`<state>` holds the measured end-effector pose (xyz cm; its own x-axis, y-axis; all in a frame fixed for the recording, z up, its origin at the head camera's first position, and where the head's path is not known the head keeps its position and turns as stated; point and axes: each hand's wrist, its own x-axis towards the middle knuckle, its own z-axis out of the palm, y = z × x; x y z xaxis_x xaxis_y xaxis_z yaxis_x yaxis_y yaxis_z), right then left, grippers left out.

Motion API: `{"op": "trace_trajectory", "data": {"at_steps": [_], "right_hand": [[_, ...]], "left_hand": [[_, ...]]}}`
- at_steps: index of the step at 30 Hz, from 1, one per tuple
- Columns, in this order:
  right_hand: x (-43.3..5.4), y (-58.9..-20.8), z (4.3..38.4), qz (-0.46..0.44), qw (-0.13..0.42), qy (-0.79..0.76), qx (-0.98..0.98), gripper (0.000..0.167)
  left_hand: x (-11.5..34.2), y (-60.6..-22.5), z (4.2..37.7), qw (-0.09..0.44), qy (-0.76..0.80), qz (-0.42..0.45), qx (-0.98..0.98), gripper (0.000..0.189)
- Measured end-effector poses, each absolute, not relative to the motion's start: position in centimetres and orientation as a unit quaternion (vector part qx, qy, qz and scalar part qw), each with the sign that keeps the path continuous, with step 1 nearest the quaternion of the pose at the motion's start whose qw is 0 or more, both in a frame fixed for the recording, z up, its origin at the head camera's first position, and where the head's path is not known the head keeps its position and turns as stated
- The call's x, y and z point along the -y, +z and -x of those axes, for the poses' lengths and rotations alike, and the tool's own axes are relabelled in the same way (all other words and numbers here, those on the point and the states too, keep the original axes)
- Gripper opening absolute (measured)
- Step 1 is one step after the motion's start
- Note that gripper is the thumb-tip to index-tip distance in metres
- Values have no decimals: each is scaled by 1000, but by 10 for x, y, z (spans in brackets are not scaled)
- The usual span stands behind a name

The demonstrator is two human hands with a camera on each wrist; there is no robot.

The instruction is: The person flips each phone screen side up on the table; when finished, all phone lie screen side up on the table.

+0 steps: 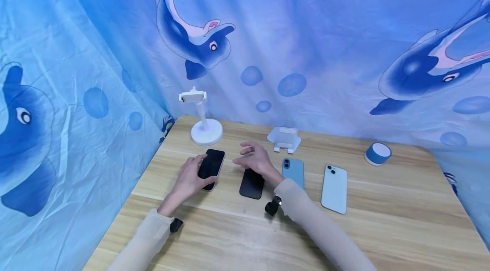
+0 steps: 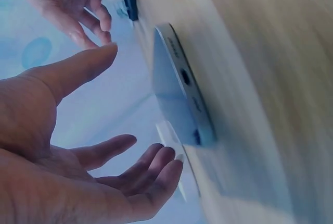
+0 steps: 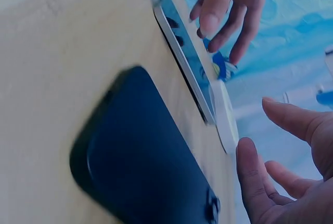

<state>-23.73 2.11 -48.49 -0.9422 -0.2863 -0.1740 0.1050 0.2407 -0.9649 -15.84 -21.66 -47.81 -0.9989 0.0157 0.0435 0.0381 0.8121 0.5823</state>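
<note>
My left hand [image 1: 190, 176] hovers over a smartphone with its glossy black screen up [image 1: 212, 164], thumb and fingers spread to either side of it. In the left wrist view a gap shows between the fingertips and this phone [image 2: 183, 81], whose charging port end faces the camera. My right hand [image 1: 255, 159] is raised above the upper end of a dark smartphone [image 1: 252, 184], its fingers loosely bent and holding nothing. The right wrist view shows the dark phone [image 3: 140, 146] lying back up, its camera bump at the far end, apart from the fingers [image 3: 252, 174].
Behind the left phone stands a white phone stand [image 1: 206, 132] with a round base. A low white folding stand [image 1: 285, 138] sits further right. Right of my right hand lie a blue phone [image 1: 293, 171] and a pale phone [image 1: 334, 189]. A blue-and-white cylinder [image 1: 377, 154] stands near the back edge.
</note>
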Motion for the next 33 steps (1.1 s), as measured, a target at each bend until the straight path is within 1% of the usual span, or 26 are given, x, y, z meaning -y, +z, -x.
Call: {"op": "trace_trajectory", "data": {"at_steps": [3,8,12,20,30,33], "right_hand": [[-31,-485,239,53,154,-616,-771,71],[-48,-484,240,44,150,-616,-772,65],[-61,-481,236,33,140,-614,-776,60],[-82,-485,231,40,117,-592,-796,46],[-93,-486,229,37,129,-582,-802,45],[-94,-488,229,39,127,-571,-810,43]], "left_hand": [[205,-474,157,42,-310,27,950,78],[184,-469,153,63,-324,60,942,72],[168,-468,150,68,-333,90,936,68],[144,-471,144,46,-345,112,931,68],[128,-477,135,4,-320,127,939,77],[123,-479,134,0,-309,133,942,80]]}}
